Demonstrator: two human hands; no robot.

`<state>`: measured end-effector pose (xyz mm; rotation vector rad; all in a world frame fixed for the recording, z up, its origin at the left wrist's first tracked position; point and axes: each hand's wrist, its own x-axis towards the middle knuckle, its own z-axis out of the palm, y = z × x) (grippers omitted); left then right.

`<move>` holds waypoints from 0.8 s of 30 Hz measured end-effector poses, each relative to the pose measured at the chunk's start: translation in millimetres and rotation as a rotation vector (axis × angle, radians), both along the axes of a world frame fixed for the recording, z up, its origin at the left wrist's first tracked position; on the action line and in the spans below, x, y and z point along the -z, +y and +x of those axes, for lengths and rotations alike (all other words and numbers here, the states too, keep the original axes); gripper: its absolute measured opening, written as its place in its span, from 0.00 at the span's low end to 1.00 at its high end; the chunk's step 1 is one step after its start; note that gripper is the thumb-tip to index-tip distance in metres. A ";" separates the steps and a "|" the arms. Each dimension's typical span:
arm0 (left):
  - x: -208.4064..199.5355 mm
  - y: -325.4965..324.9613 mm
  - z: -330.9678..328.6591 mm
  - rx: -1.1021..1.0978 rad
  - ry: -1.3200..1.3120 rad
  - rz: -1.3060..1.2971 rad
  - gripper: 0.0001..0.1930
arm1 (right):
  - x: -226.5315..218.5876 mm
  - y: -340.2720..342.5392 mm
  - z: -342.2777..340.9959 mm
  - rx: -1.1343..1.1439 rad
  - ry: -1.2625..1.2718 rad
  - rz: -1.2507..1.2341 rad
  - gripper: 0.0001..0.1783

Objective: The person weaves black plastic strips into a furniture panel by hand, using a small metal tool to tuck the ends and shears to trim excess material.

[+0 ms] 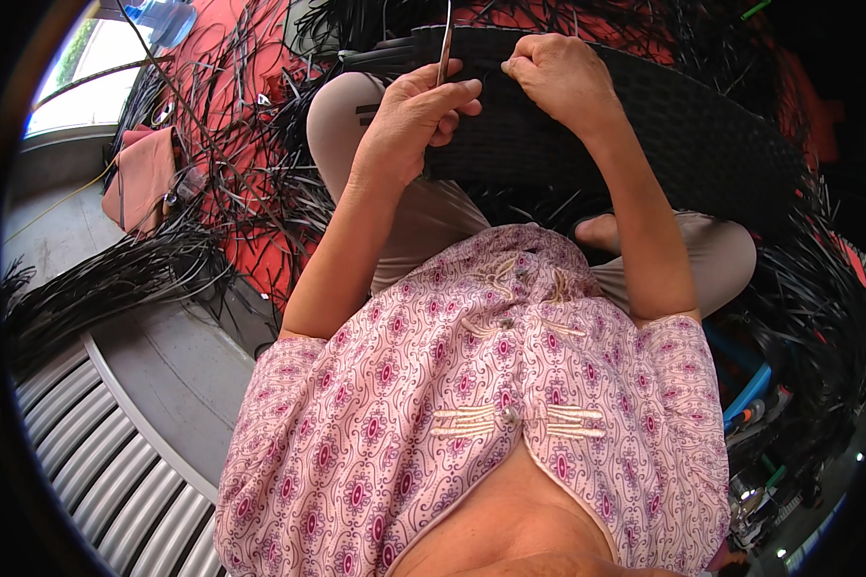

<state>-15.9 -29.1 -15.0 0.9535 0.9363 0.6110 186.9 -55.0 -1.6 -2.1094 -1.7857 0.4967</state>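
My left hand (406, 123) is closed round a slim, shiny metal tool (446, 43) that points up and away from me; its exact kind I cannot make out. Beneath both hands a dark woven panel (645, 139) of black strips lies across my lap, curving off to the right. My right hand (566, 85) is bent into a pinch above the panel's far part, apart from the left hand. Whatever sits between its fingertips is too dark and small to make out.
Loose black strips (260, 125) are strewn over a red surface (260, 255), with a thick bundle (135, 279) at left. A pinkish cloth item (142, 181), a blue clear plastic container (166, 19) and a slatted grey surface (115, 452) lie left. Blue-handled tools (749, 394) lie right.
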 end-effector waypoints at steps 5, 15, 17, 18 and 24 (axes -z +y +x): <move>1.3 -1.8 1.1 -0.039 -0.049 -0.042 0.27 | 5.3 -0.7 -1.9 0.005 -0.066 0.047 0.15; 5.5 -3.0 -3.9 -0.178 -0.260 -0.188 0.18 | 10.7 -0.2 -15.5 -0.081 -0.163 0.214 0.11; 4.8 -2.3 -5.2 -0.185 -0.231 -0.167 0.17 | 6.8 1.9 -20.6 -0.105 -0.208 0.217 0.11; 2.4 -3.3 -5.0 -0.191 -0.201 -0.151 0.17 | 5.2 3.0 -23.5 -0.118 -0.229 0.219 0.11; 15.5 2.4 -10.9 -0.169 0.109 0.179 0.14 | 5.6 9.9 -26.4 -0.181 -0.235 0.213 0.11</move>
